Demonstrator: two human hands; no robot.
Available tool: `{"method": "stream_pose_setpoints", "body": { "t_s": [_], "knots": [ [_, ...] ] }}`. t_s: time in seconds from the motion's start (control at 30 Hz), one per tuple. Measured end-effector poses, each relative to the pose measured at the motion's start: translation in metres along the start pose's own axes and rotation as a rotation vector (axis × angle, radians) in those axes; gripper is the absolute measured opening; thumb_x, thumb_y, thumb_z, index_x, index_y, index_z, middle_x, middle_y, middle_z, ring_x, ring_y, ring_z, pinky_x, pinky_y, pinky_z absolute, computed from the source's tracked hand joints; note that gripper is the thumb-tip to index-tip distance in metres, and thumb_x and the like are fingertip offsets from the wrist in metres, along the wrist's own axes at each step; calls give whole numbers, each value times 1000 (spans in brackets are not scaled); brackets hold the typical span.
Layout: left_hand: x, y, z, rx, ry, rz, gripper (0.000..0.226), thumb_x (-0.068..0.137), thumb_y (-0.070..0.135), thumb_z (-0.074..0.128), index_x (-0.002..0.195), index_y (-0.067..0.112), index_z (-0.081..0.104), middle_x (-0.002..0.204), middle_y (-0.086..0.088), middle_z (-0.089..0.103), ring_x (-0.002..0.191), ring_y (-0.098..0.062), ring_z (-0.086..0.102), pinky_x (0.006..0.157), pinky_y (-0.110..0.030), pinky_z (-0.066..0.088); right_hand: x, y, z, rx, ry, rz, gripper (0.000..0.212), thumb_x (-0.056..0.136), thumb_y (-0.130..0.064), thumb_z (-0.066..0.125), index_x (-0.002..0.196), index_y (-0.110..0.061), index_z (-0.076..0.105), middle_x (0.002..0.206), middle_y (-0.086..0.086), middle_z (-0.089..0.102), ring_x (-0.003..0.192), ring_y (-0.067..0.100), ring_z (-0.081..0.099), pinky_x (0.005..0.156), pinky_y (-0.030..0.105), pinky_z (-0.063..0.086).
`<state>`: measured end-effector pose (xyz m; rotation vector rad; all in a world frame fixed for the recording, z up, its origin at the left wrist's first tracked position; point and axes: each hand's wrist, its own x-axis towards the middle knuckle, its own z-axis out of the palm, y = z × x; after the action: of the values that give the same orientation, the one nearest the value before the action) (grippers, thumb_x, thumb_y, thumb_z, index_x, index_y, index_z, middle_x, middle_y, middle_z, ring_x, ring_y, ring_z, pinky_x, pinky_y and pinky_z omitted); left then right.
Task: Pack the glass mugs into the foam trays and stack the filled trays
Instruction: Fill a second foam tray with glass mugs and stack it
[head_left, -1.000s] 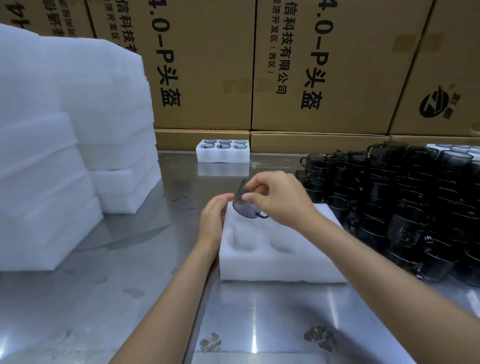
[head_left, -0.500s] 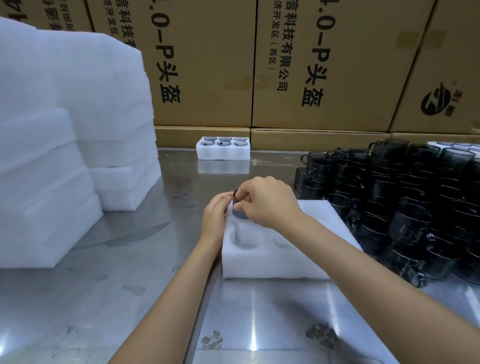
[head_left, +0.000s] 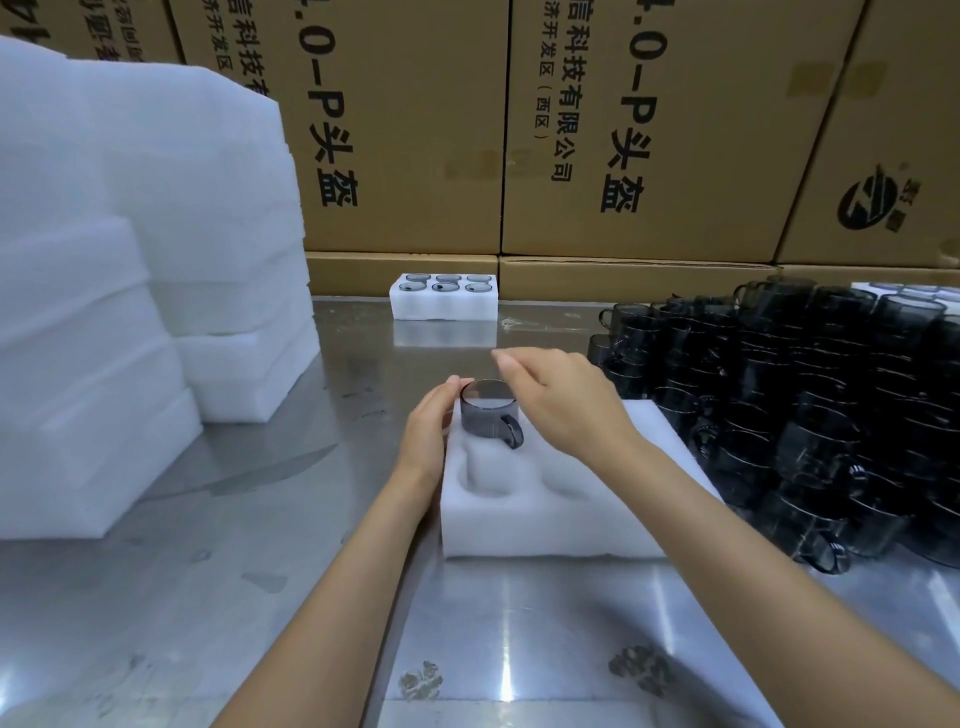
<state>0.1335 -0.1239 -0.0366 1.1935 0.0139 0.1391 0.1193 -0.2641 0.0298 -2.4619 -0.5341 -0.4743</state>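
A white foam tray (head_left: 550, 525) lies on the steel table in front of me. A smoky glass mug (head_left: 485, 415) stands upright in its far-left pocket, handle toward me, about half its height above the foam. My left hand (head_left: 428, 431) rests flat against the tray's left edge, fingertips at the mug's rim. My right hand (head_left: 561, 400) hovers just right of the mug with fingers spread, holding nothing. Two near pockets lie empty; my right arm hides the others. A big heap of dark glass mugs (head_left: 810, 410) sits to the right. A filled tray (head_left: 444, 301) stands at the back.
Stacks of white foam trays (head_left: 130, 291) fill the left side of the table. Cardboard boxes (head_left: 623, 130) form a wall along the back. Another filled tray (head_left: 914, 293) peeks out behind the mug heap. Bare steel table (head_left: 260, 545) lies at the near left.
My right hand lowered the mug from above the tray into the far-left pocket, then let go and opened. The left hand stayed on the tray's left edge.
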Motion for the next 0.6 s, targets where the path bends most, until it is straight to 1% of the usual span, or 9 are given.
{"method": "stream_pose_setpoints", "body": {
  "t_s": [0.03, 0.07, 0.1, 0.17, 0.23, 0.3, 0.33, 0.43, 0.6],
  "knots": [
    [-1, 1, 1, -2, 16, 2, 35, 94, 29, 50, 113, 4, 65, 110, -16, 64, 102, -28, 60, 102, -46, 41, -3, 6, 1, 25, -37, 5, 34, 100, -34, 32, 113, -35, 63, 116, -12, 65, 117, 21, 51, 86, 35, 43],
    [-1, 2, 1, 4, 23, 12, 33, 94, 27, 50, 114, 5, 64, 115, -16, 63, 108, -29, 59, 104, -46, 39, -6, 11, 3, 27, -112, -11, 39, 101, -32, 30, 134, -32, 50, 140, -14, 49, 132, 12, 39, 101, 33, 35],
    [-2, 3, 2, 16, 20, 23, 31, 95, 23, 49, 116, 5, 63, 121, -18, 61, 114, -30, 57, 108, -46, 38, -10, 15, 7, 13, -194, -37, 43, 102, -32, 28, 144, -30, 36, 151, -16, 32, 139, 6, 26, 108, 28, 25],
    [-2, 3, 2, 75, 8, 46, 30, 96, 19, 48, 120, 5, 61, 128, -18, 58, 121, -30, 53, 109, -45, 36, -16, 22, 15, -35, -287, -62, 46, 103, -33, 25, 149, -31, 24, 155, -21, 16, 142, 0, 13, 111, 24, 17],
    [-4, 3, 1, 201, -10, 76, 28, 96, 18, 48, 121, 11, 61, 128, -8, 59, 119, -19, 54, 105, -33, 40, -17, 25, 19, -88, -308, -51, 46, 103, -36, 23, 149, -32, 24, 155, -22, 15, 142, -2, 9, 111, 27, 19],
    [-4, 4, 0, 299, -22, 104, 28, 96, 14, 47, 120, 16, 61, 125, -1, 60, 110, -8, 56, 92, -16, 43, -16, 24, 20, -151, -344, -29, 47, 102, -42, 20, 148, -32, 25, 155, -21, 17, 143, -1, 9, 109, 31, 23],
    [-4, 4, -1, 323, -30, 105, 29, 96, 10, 46, 119, 18, 61, 122, -1, 61, 106, -7, 56, 86, -12, 44, -15, 23, 20, -176, -363, -30, 48, 102, -45, 19, 148, -32, 26, 155, -20, 17, 143, 0, 9, 109, 32, 24],
    [-4, 6, -2, 441, -67, 124, 36, 93, 3, 43, 119, 23, 59, 118, -1, 61, 108, -11, 56, 86, -15, 43, -18, 20, 20, -227, -430, -56, 55, 99, -53, 16, 148, -29, 25, 157, -15, 14, 144, 4, 8, 110, 35, 23],
    [-4, 8, -5, 528, -139, 167, 45, 93, -1, 41, 123, 28, 54, 121, -1, 59, 107, -5, 52, 85, -13, 40, -16, 23, 20, -229, -534, -53, 69, 95, -61, 13, 152, -24, 7, 159, -11, -1, 146, 7, 0, 115, 35, 14]
  ]
}}
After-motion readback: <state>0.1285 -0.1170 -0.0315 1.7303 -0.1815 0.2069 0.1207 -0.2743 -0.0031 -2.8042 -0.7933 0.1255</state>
